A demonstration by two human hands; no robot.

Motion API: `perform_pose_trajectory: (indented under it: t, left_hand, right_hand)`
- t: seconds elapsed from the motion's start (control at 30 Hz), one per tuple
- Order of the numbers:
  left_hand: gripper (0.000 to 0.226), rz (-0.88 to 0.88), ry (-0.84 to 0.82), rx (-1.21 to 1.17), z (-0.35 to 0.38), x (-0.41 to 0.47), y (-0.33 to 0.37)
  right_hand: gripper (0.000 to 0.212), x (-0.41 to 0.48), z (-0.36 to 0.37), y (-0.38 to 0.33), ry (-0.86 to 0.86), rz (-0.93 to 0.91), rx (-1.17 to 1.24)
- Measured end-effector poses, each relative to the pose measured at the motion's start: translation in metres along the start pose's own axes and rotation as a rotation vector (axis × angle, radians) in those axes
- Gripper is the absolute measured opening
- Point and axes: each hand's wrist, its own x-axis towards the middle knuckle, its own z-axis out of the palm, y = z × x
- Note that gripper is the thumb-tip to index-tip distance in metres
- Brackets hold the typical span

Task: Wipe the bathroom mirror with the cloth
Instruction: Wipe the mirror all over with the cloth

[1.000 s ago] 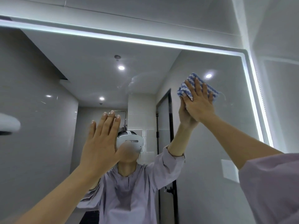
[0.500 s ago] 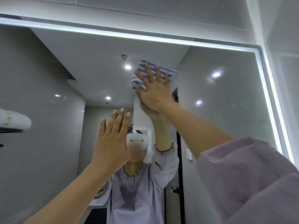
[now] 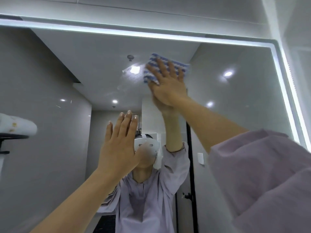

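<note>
Since the earlier frames, the cloth [image 3: 165, 68] has been carried leftward from near the mirror's [image 3: 244, 101] upper right corner toward the upper middle, just below the top edge. One blue-and-white striped cloth is recorded, pressed flat to the glass under the right hand [image 3: 168, 84], fingers spread across it. One left hand [image 3: 117, 145] is held open and flat, fingers together, lower on the glass; contact cannot be confirmed. One mirror and one lit border [image 3: 286, 78] are counted. Even palm pressure and overlapping passes are judged advisable, since faint streaks [image 3: 131, 71] are visible just left of the cloth.
</note>
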Motion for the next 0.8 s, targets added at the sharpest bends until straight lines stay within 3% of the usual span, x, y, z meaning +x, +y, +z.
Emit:
perform_pose_trajectory:
  t: [0.17, 0.37, 0.47, 0.63, 0.8]
  left_hand:
    - [0.081, -0.004, -0.018, 0.007, 0.001, 0.000, -0.001]
    - [0.079, -0.011, -0.006, -0.015, 0.005, 0.000, -0.001]
    - [0.079, -0.007, 0.020, -0.041, 0.007, -0.001, -0.001]
    - [0.080, -0.003, 0.037, -0.024, 0.008, 0.000, -0.002]
    - [0.081, -0.003, 0.036, -0.011, 0.007, 0.001, -0.002]
  right_hand:
    - [0.055, 0.003, -0.007, 0.056, 0.050, 0.324, 0.075]
    - [0.055, 0.010, -0.002, 0.037, 0.043, 0.426, 0.118]
    - [0.056, 0.012, -0.001, 0.009, 0.023, 0.251, 0.083]
    - [0.055, 0.010, 0.011, -0.059, -0.076, -0.268, -0.020]
    - [0.053, 0.007, 0.012, -0.067, -0.078, -0.374, -0.095]
